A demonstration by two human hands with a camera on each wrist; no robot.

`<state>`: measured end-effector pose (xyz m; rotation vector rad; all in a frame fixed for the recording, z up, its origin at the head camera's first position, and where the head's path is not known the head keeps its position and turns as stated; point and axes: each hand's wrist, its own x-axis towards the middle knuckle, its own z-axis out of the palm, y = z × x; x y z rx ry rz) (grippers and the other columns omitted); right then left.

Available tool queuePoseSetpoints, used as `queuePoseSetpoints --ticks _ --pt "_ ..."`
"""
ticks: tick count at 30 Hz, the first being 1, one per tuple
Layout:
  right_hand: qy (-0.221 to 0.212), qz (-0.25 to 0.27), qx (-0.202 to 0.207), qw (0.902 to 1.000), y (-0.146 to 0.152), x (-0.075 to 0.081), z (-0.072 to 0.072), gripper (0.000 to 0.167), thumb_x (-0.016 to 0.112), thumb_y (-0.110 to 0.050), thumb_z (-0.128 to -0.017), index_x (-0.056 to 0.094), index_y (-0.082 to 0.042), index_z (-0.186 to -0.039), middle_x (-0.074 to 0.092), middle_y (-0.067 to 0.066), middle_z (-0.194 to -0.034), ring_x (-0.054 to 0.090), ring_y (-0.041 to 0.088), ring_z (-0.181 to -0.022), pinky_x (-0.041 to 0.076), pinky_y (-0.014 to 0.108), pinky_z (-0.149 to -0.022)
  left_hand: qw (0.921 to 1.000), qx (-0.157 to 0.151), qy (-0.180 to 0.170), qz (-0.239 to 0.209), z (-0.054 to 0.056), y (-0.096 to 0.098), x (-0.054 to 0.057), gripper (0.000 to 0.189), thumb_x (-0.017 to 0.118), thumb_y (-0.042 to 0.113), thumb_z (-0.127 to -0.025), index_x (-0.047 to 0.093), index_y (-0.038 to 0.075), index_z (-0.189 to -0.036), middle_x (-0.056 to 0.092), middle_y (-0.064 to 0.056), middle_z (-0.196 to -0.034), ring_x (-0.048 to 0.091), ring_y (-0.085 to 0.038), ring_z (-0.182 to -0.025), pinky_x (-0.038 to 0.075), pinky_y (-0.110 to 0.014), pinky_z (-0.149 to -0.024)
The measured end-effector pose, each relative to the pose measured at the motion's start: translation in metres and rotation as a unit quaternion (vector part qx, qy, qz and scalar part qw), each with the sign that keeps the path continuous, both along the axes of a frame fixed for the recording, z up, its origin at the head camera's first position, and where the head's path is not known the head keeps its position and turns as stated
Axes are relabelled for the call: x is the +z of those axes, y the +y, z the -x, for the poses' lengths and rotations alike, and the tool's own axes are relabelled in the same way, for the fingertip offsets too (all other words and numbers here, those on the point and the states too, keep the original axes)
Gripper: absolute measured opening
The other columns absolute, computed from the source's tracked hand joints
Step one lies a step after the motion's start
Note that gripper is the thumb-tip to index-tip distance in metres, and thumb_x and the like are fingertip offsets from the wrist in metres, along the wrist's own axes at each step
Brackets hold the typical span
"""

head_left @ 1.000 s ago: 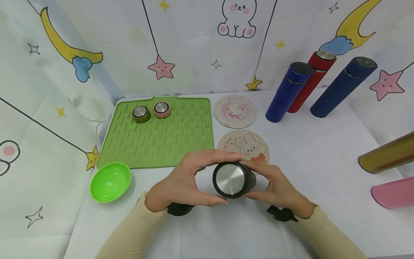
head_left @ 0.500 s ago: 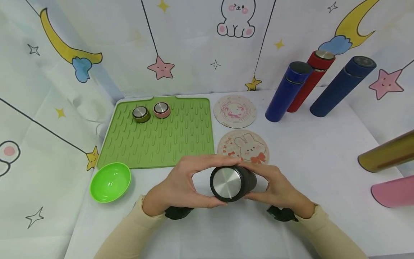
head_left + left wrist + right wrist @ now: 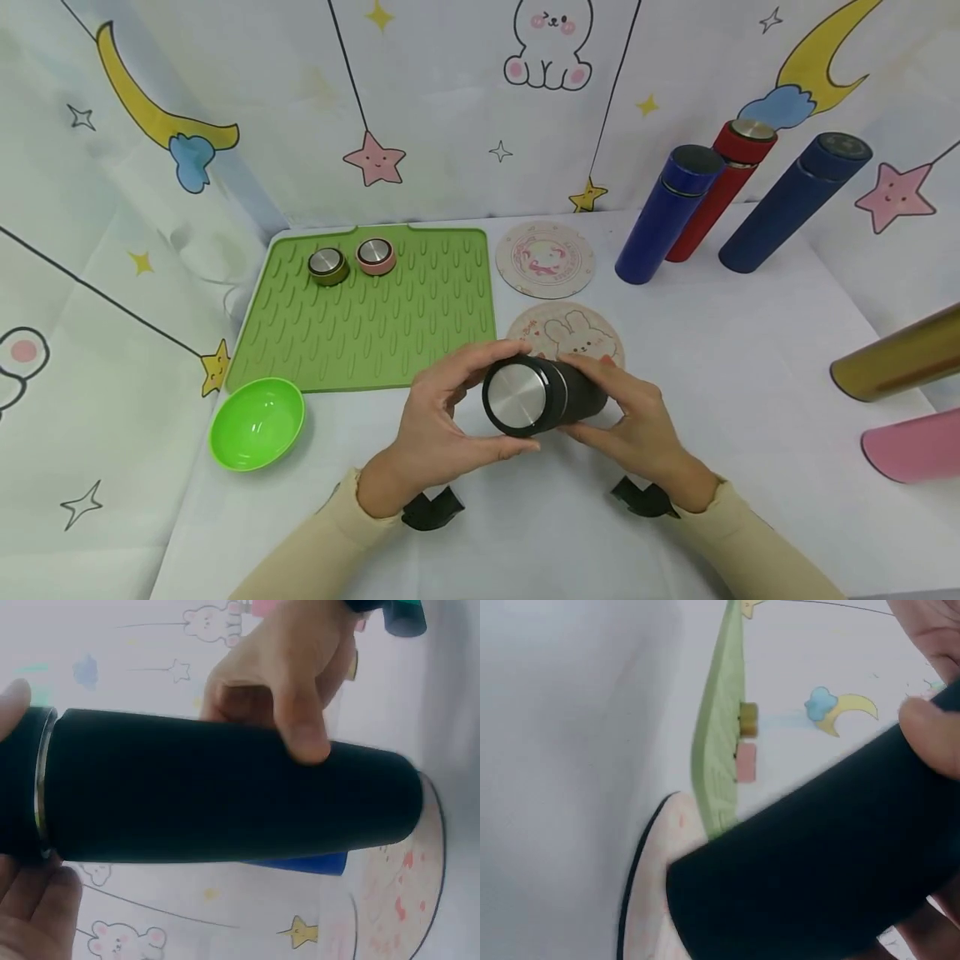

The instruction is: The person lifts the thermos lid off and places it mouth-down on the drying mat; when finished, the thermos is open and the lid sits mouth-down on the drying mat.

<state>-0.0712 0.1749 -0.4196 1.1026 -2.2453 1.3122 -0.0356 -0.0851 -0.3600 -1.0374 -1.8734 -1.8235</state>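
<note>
A black thermos (image 3: 585,393) leans between my two hands, its lid (image 3: 517,396) with a round brushed-steel top facing up. My left hand (image 3: 431,425) grips the lid, thumb on the near side and fingers on the far side. Around the body curls my right hand (image 3: 637,429). In the left wrist view a silver ring (image 3: 42,787) shows between lid and body, and the thermos's base overlaps a bunny coaster (image 3: 397,900). The right wrist view has the dark body (image 3: 817,877) slanting across it, with the right thumb on top.
A green ridged mat (image 3: 375,333) bears an olive lid (image 3: 327,266) and a pink lid (image 3: 376,256). A green bowl (image 3: 257,425) stands at left. Behind are another coaster (image 3: 544,259), blue (image 3: 660,225), red (image 3: 712,208) and navy (image 3: 787,208) bottles. Gold (image 3: 900,354) and pink (image 3: 915,446) bottles stand right.
The thermos has tilted further, its lid end moving left and a little away, so more of the body shows. My left hand has turned with the lid.
</note>
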Motion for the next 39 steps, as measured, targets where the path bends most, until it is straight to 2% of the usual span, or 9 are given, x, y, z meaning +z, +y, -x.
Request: queuePoseSetpoints --ticks 5,10,12,14,18,23,27,31,39 --pt "-0.086 -0.023 0.075 0.9932 0.006 0.000 0.000 0.089 0.098 0.000 -0.062 0.061 -0.004 -0.143 0.068 0.002 -0.141 0.059 0.003 -0.135 0.046 0.017 -0.114 0.9944 -0.068 0.020 0.078 0.002 -0.008 0.011 0.091 0.098 0.004 -0.065 0.054 -0.003 -0.145 0.064 -0.021 -0.141 0.063 -0.025 -0.133 0.055 -0.039 -0.111" --pt "-0.123 -0.050 0.136 0.9818 0.011 0.000 0.000 0.087 0.099 -0.008 -0.066 0.060 -0.007 -0.145 0.065 -0.003 -0.145 0.058 0.002 -0.136 0.047 0.017 -0.114 0.9783 -0.140 0.063 0.139 0.003 -0.016 0.023 0.081 0.091 0.007 -0.075 0.053 -0.006 -0.146 0.062 -0.020 -0.146 0.061 -0.026 -0.137 0.051 -0.041 -0.116" --pt "-0.128 -0.053 0.156 0.9781 0.011 0.001 0.000 0.085 0.098 -0.010 -0.067 0.061 -0.008 -0.144 0.066 -0.004 -0.143 0.059 0.002 -0.135 0.048 0.017 -0.113 0.9726 -0.160 0.071 0.153 0.002 -0.018 0.026 0.077 0.088 0.007 -0.078 0.053 -0.006 -0.145 0.062 -0.020 -0.146 0.061 -0.026 -0.137 0.051 -0.040 -0.116" --pt "-0.131 -0.054 0.166 0.9759 0.012 0.001 0.000 0.082 0.098 -0.012 -0.069 0.062 -0.008 -0.143 0.067 -0.005 -0.142 0.060 0.002 -0.134 0.048 0.017 -0.113 0.9698 -0.164 0.079 0.163 0.001 -0.019 0.028 0.074 0.087 0.008 -0.079 0.054 -0.006 -0.144 0.063 -0.020 -0.145 0.061 -0.025 -0.137 0.052 -0.040 -0.116" --pt "-0.124 -0.050 0.157 0.9786 0.011 0.002 0.000 0.083 0.098 -0.011 -0.069 0.061 -0.006 -0.143 0.067 -0.001 -0.142 0.060 0.003 -0.133 0.048 0.018 -0.113 0.9769 -0.132 0.074 0.150 -0.001 -0.018 0.028 0.074 0.091 0.008 -0.077 0.057 -0.006 -0.141 0.066 -0.020 -0.140 0.064 -0.025 -0.133 0.053 -0.039 -0.113" --pt "-0.095 -0.036 0.077 0.9919 0.005 0.002 -0.001 0.087 0.099 -0.006 -0.064 0.061 -0.005 -0.142 0.070 0.003 -0.138 0.061 0.003 -0.132 0.048 0.017 -0.113 0.9930 -0.032 0.041 0.106 -0.004 -0.012 0.024 0.080 0.097 0.006 -0.068 0.060 -0.003 -0.139 0.069 -0.020 -0.135 0.068 -0.024 -0.128 0.057 -0.037 -0.109" --pt "-0.070 -0.023 0.013 0.9972 0.001 -0.001 -0.002 0.085 0.099 -0.004 -0.062 0.064 -0.005 -0.139 0.071 0.005 -0.135 0.061 0.001 -0.131 0.048 0.015 -0.112 0.9971 0.032 0.007 0.069 -0.007 -0.006 0.020 0.083 0.098 0.002 -0.063 0.062 -0.002 -0.138 0.071 -0.020 -0.132 0.069 -0.022 -0.123 0.060 -0.034 -0.102" --pt "-0.063 -0.008 -0.003 0.9980 -0.001 -0.002 -0.004 0.085 0.099 -0.001 -0.061 0.064 -0.004 -0.139 0.071 0.005 -0.136 0.061 0.001 -0.131 0.049 0.015 -0.111 0.9975 0.051 -0.015 0.048 -0.009 -0.001 0.018 0.084 0.098 -0.001 -0.062 0.062 -0.001 -0.138 0.070 -0.019 -0.132 0.069 -0.021 -0.121 0.061 -0.032 -0.100" --pt "-0.068 -0.012 -0.001 0.9976 0.000 -0.002 -0.005 0.085 0.098 -0.002 -0.062 0.064 -0.005 -0.140 0.070 0.004 -0.137 0.061 0.001 -0.131 0.049 0.015 -0.110 0.9988 0.037 -0.019 0.025 -0.010 -0.001 0.020 0.085 0.097 -0.003 -0.062 0.061 -0.002 -0.138 0.069 -0.019 -0.134 0.069 -0.018 -0.121 0.060 -0.033 -0.101"
